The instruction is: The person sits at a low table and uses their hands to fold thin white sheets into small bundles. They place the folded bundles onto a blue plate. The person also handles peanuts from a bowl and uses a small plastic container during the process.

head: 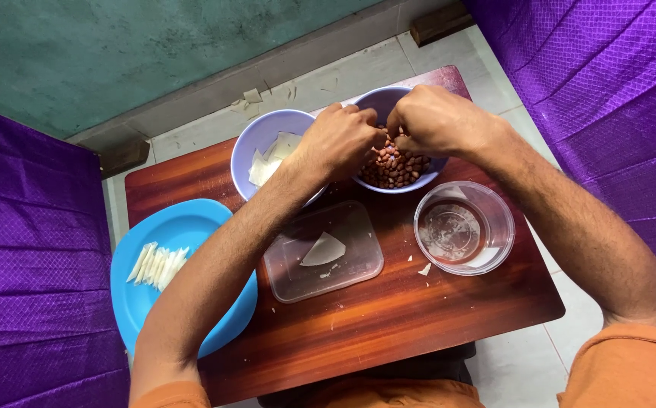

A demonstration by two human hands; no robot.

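My left hand point(337, 140) and my right hand point(435, 121) meet over a lavender bowl point(377, 100) filled with reddish-brown peanuts point(394, 168). The fingertips of both hands are pinched together just above the peanuts; what they pinch is too small to make out. A second lavender bowl point(256, 134) to the left holds pale triangular wrapper pieces point(270, 160). In front of the bowls lies a clear rectangular lid point(358, 261) with one pale wrapper piece point(322, 250) on it.
A clear round container point(494, 227) with a little liquid stands at the right of the small wooden table point(388, 317). A blue plate point(177, 223) at the left holds a row of folded pale pieces point(158, 264). Purple cloth hangs on both sides.
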